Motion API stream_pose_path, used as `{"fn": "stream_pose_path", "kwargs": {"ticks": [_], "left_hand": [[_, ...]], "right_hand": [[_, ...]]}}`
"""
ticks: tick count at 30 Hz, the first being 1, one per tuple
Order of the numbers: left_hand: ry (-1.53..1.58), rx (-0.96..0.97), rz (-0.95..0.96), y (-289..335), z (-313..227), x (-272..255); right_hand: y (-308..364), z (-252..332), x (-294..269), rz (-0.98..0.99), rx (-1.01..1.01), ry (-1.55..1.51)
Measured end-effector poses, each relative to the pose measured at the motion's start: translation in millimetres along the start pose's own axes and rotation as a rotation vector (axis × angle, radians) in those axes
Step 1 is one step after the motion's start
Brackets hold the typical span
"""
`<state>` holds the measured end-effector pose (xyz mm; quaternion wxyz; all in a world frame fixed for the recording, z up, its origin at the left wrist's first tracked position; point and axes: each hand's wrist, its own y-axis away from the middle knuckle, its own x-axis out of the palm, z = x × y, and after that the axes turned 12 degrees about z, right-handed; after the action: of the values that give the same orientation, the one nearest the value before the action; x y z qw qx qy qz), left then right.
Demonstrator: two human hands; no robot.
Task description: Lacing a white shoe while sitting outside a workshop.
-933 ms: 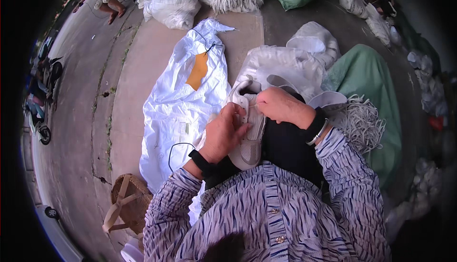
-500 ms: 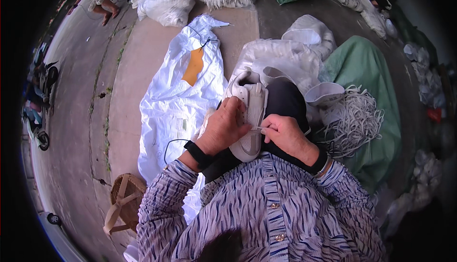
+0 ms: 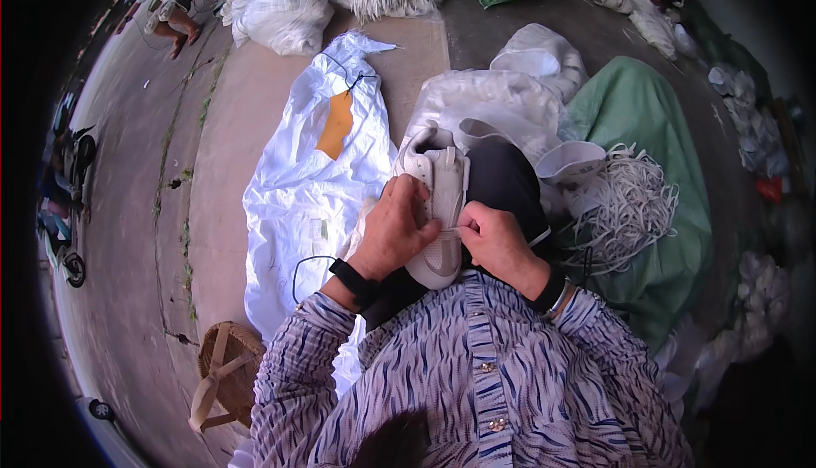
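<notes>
Two hands work on one white shoe (image 3: pixel 439 204) in the lap: the left hand (image 3: pixel 396 228) grips its side, the right hand (image 3: pixel 493 243) pinches one white lace (image 3: pixel 453 230).

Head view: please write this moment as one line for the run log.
left hand: holds white lace-up sneaker on lap | right hand: pinches thin white shoelace at sneaker | right of lap: heap of white laces on green sack

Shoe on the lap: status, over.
Left hand gripping white shoe on lap. Right hand pinching white lace at its eyelets. Nothing obstructing; loose lace pile at right.
</notes>
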<state>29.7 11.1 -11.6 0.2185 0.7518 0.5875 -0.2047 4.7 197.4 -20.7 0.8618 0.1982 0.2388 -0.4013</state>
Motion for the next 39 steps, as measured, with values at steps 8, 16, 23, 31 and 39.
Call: {"fn": "stream_pose_path", "kwargs": {"ticks": [8,16,23,31,39], "left_hand": [[0.018,0.033,-0.024,1,3,1],[0.061,0.048,-0.05,4,10,2],[-0.003,0.117,-0.032,13,11,2],[-0.332,0.277,-0.075,27,6,5],[-0.644,0.341,0.068,20,-22,-3]], "right_hand": [[-1,6,1,0.044,0.086,-0.181],[-5,11,8,0.091,0.178,-0.51],[6,13,-1,0.053,0.259,-0.307],[-1,13,6,0.027,0.107,-0.256],[-5,8,12,-0.01,-0.025,0.182]]}}
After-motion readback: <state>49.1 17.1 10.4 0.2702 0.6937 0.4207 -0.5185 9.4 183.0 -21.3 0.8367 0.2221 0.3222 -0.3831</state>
